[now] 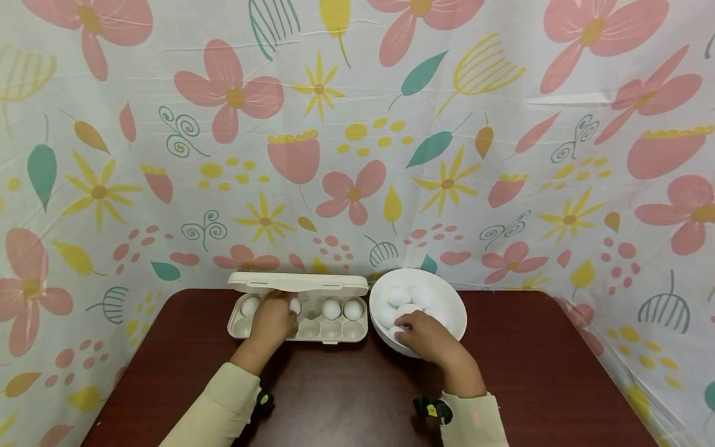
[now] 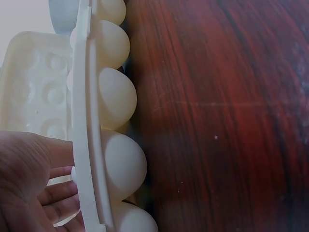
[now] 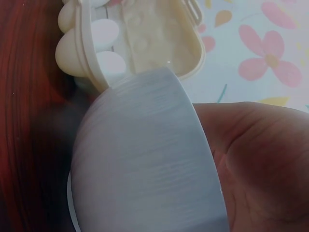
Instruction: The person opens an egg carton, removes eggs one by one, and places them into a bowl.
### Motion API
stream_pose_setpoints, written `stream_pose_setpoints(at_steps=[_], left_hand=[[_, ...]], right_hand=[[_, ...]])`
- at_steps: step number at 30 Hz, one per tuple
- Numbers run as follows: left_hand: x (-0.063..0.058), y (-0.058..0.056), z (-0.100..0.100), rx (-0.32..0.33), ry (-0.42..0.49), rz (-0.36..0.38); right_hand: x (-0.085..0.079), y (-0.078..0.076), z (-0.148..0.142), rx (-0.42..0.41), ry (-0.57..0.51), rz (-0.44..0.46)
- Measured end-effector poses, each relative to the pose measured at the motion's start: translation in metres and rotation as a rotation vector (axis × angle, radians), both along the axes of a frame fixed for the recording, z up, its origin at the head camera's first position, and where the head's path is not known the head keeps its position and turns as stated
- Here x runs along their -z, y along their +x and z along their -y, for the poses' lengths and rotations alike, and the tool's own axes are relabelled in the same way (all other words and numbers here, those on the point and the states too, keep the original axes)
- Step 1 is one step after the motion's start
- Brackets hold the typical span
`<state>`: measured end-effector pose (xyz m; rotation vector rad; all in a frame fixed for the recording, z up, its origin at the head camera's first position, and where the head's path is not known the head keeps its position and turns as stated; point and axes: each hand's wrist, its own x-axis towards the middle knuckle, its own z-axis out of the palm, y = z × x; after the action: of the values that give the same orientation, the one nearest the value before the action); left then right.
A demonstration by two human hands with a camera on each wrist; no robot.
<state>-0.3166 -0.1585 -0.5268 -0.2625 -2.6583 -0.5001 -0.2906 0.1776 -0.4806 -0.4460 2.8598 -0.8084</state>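
My left hand [image 1: 274,318] reaches into the open cream egg carton [image 1: 321,333], its fingertips in the back row. In the left wrist view the fingers [image 2: 60,195] curve behind the carton's rim, with a bit of white at their tips; whether they grip an egg is hidden. White eggs sit in the back row, one egg [image 1: 250,307] left of the hand and another egg [image 1: 331,309] to its right. My right hand [image 1: 427,335] is inside the white bowl [image 1: 455,304], thumb and fingers curled about an egg [image 1: 397,331], partly covered. Other eggs [image 1: 399,296] lie around it.
The carton's lid [image 1: 298,283] stands raised at the back, against the flower-print cloth [image 1: 357,155]. Bowl and carton are side by side near the back edge of the dark red table [image 1: 346,397]. Black straps [image 1: 432,410] with cameras circle the wrists.
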Motion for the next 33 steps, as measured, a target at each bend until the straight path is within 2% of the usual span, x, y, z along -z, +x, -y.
stream_pose_setpoints(at_steps=[9, 26, 33], left_hand=[[-0.0002, 0.0001, -0.0017, -0.003, 0.015, -0.002], [0.0005, -0.0009, 0.0004, 0.004, 0.020, 0.006], [0.0025, -0.0024, 0.0021, 0.000, 0.020, -0.049]], right_hand=[[-0.0016, 0.0019, 0.0029, 0.036, -0.010, 0.025], [-0.0029, 0.0030, 0.0041, 0.042, -0.011, 0.040], [-0.0061, 0.0044, 0.0041, 0.052, -0.013, 0.040]])
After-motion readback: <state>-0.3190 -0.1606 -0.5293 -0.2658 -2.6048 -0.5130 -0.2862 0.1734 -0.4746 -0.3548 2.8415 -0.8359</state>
